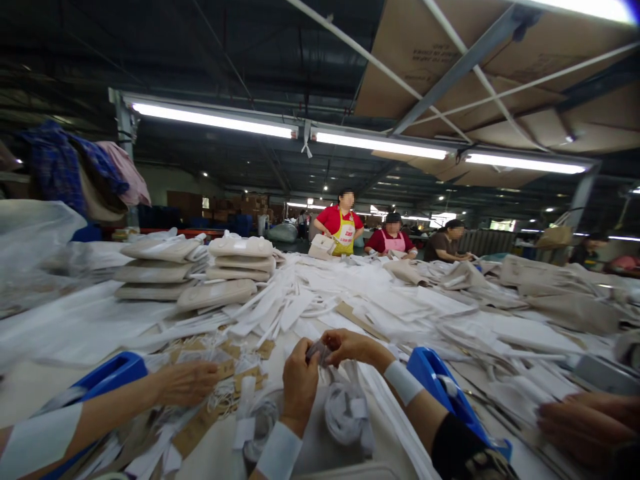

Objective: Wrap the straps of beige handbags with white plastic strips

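Observation:
My left hand point(300, 383) and my right hand point(350, 347) meet in the middle, both closed on a small grey piece point(319, 351), its kind unclear. A white band circles each wrist. Below them lies a pale beige bag point(320, 433), its outline partly hidden by my arms. On it rest a coiled white-wrapped strap point(345, 413) and, left of my left wrist, another wrapped coil point(263, 423).
A co-worker's hand point(193, 383) reaches in from the left over brown tags point(225, 370) and strings. Blue tape dispensers point(443, 387) flank me. Another person's blurred hands point(585, 420) are at right. Stacked beige bags point(155, 270) and white paper point(295, 307) lie ahead.

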Tool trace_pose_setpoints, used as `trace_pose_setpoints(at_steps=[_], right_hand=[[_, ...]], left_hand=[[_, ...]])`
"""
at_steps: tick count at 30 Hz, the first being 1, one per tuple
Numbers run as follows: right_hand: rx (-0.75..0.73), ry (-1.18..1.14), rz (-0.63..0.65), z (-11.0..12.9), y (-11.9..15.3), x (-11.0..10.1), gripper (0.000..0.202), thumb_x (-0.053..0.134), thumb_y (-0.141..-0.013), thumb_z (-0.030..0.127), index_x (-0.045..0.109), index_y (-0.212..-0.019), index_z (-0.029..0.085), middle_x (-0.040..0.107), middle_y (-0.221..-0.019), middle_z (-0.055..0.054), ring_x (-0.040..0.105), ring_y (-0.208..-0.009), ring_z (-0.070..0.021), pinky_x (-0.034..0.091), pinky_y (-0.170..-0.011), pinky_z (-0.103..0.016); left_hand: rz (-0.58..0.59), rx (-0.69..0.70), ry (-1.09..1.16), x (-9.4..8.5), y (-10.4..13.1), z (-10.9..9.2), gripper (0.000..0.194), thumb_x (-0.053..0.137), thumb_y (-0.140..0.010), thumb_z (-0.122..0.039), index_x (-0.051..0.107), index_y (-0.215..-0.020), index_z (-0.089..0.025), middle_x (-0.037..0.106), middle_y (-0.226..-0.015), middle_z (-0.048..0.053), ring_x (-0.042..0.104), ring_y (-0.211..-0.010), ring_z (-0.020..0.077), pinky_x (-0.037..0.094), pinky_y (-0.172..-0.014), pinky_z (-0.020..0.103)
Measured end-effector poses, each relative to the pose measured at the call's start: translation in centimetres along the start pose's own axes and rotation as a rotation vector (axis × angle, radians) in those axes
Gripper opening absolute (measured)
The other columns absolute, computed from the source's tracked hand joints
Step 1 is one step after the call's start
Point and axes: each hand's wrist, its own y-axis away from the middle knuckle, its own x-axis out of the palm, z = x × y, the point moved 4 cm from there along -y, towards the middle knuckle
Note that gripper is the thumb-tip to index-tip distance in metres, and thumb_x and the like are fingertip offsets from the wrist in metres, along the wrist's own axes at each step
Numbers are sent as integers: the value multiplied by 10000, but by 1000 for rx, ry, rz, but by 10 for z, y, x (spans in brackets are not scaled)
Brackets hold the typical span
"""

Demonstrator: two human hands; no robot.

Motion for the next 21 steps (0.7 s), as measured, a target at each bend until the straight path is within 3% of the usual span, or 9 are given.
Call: trace_pose_setpoints(at_steps=[4, 10, 14, 21], right_hand=[[-40, -1, -5, 4, 8, 0, 365, 838, -548, 353, 730, -830, 149, 647, -671, 24, 547, -641, -117, 431, -611, -232], [-61, -81, -202, -13, 29, -7, 350, 799, -627, 448, 760, -737, 118, 656, -626, -8, 517, -602, -122, 408, -639, -267], [-81, -145, -301, -21, 41, -6, 382, 778, -647, 478, 765, -767, 116, 704, -727, -48, 583, -682, -160, 447, -718, -299], [-140, -290, -438, -19, 52, -8, 456, 741, -699, 521, 757, -910, 117, 743, -903, -116, 664, -833, -217, 482, -810, -348]], left_hand=[[47, 64, 144, 3, 1, -8, 51, 525, -783, -191, 545, -737, -187, 588, -737, 3, 569, -731, 164, 427, -670, 265], [112, -52, 137, 13, 1, 5, 173, 458, -804, -127, 569, -924, -182, 642, -871, 33, 638, -707, 142, 482, -576, 225], [150, -71, 58, 16, 1, 9, 234, 481, -724, -21, 620, -828, -179, 684, -848, 36, 640, -743, 151, 496, -669, 257], [189, -45, -52, 16, 2, 6, 237, 543, -716, -1, 674, -805, -177, 721, -850, 45, 655, -834, 183, 487, -810, 315]])
